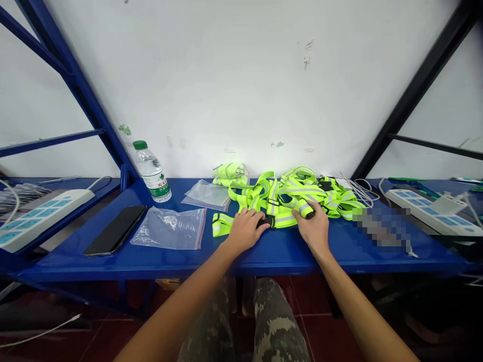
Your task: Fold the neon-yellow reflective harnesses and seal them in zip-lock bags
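A tangled heap of neon yellow reflective straps (pixel 302 191) with grey stripes and black buckles lies at the middle of the blue table. My left hand (pixel 245 231) is closed on a strap beside a black buckle (pixel 267 221), its thumb and fingers against the buckle's left end. A short strap end (pixel 222 224) sticks out to the left of that hand. At the front right of the heap, my right hand (pixel 314 230) pinches a folded part of a strap between thumb and fingers. A dark piece shows at its fingertips, mostly hidden.
Two clear zip bags (pixel 169 229) (pixel 209 193) and a black phone (pixel 116 230) lie left on the table (pixel 158 264). A water bottle (pixel 153 173) stands behind them. A bagged strap roll (pixel 231 173) rests by the wall. White cables (pixel 364 191) and power strips (pixel 433 211) are to the sides.
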{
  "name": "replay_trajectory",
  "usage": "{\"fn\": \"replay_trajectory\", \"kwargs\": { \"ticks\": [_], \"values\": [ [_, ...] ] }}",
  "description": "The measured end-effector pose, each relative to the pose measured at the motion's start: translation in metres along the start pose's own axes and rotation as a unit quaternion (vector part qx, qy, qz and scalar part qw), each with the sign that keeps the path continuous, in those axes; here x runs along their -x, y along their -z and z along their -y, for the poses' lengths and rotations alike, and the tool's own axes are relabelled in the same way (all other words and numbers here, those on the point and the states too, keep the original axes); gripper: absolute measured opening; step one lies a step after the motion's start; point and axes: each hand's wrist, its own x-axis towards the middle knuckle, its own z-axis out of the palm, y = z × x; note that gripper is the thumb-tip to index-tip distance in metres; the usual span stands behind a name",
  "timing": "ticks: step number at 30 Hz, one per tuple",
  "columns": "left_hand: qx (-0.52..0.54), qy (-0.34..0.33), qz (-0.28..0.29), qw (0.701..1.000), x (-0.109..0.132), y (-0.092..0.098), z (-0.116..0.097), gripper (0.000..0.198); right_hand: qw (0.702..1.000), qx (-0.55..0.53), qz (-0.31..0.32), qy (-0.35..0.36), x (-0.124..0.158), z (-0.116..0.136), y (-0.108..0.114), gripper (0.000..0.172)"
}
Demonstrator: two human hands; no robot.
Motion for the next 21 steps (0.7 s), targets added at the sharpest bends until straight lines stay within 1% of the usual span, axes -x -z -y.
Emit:
{"fn": "replay_trajectory", "kwargs": {
  "ticks": [1, 2, 4, 5, 7, 10, 12, 14, 16, 18, 19, 21],
  "values": [
    [0.007, 0.000, 0.000, 1.000, 0.000, 0.000, 0.000, 0.028, 0.998, 0.048, -0.001, 0.047, 0.003, 0.003, -0.002, 0.050],
    [0.015, 0.001, -0.001, 1.000, 0.000, 0.001, 0.000, 0.028, 0.993, 0.084, 0.013, 0.085, 0.006, 0.007, -0.004, 0.052],
    [0.039, 0.015, -0.008, 0.999, 0.001, 0.003, 0.000, 0.031, 0.977, 0.123, 0.072, 0.158, 0.013, 0.014, -0.011, 0.054],
    [0.063, 0.029, -0.016, 0.997, 0.001, 0.004, 0.000, 0.034, 0.965, 0.140, 0.102, 0.200, 0.017, 0.017, -0.015, 0.051],
    [0.142, 0.064, -0.036, 0.987, 0.002, 0.006, 0.001, 0.038, 0.931, 0.180, 0.142, 0.285, 0.022, 0.020, -0.021, 0.040],
    [0.251, 0.099, -0.043, 0.962, 0.001, 0.004, 0.004, 0.038, 0.878, 0.228, 0.171, 0.384, 0.025, 0.020, -0.026, 0.029],
    [0.269, 0.106, -0.045, 0.956, 0.000, 0.002, 0.006, 0.047, 0.859, 0.241, 0.180, 0.415, 0.024, 0.018, -0.027, 0.028],
    [0.266, 0.107, -0.057, 0.956, 0.000, 0.000, 0.007, 0.054, 0.854, 0.239, 0.186, 0.423, 0.023, 0.016, -0.027, 0.029],
    [0.248, 0.092, -0.081, 0.961, 0.002, 0.000, 0.007, 0.049, 0.857, 0.227, 0.192, 0.421, 0.023, 0.015, -0.027, 0.033],
    [0.214, 0.061, -0.112, 0.969, 0.004, 0.002, 0.006, 0.044, 0.859, 0.216, 0.204, 0.418, 0.024, 0.015, -0.028, 0.034],
    [0.194, 0.044, -0.124, 0.972, 0.005, 0.003, 0.005, 0.045, 0.858, 0.212, 0.212, 0.417, 0.025, 0.015, -0.028, 0.034],
    [0.156, 0.016, -0.132, 0.979, 0.006, 0.005, 0.004, 0.048, 0.853, 0.209, 0.231, 0.419, 0.027, 0.015, -0.028, 0.034]
  ]
}}
